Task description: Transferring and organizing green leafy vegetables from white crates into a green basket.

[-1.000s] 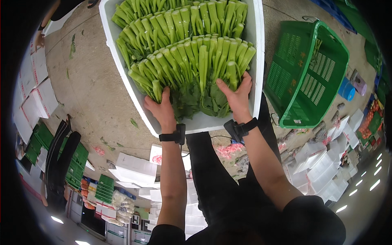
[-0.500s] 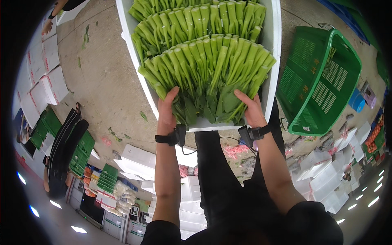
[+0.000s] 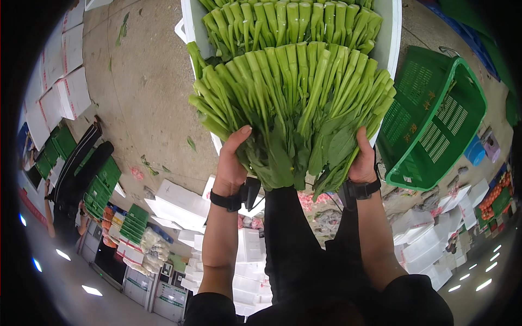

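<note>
A wide fan of leafy green stalks (image 3: 293,81), like choy sum, is gripped between my two hands, cut ends pointing away from me and leaves toward me. My left hand (image 3: 232,157) holds its left side, thumb on top of the leaves. On the other side my right hand (image 3: 363,157) grips the leaves, thumb also on top. The fingers beneath are hidden. The bunch is over the near end of a white foam box (image 3: 395,32) and covers its near rim. More rows of green stalks (image 3: 293,20) lie in the box beyond.
To the right of the box stands a green plastic basket (image 3: 418,130). White cartons (image 3: 73,92) are stacked at the left, near a person in dark clothes (image 3: 81,179). Loose leaves lie on the concrete floor (image 3: 147,92). White foam boxes (image 3: 424,239) are piled at the lower right.
The bunch has come up and toward me in both hands, now overhanging the box's near rim. The box sits farther right and higher in view. The person at left has shifted.
</note>
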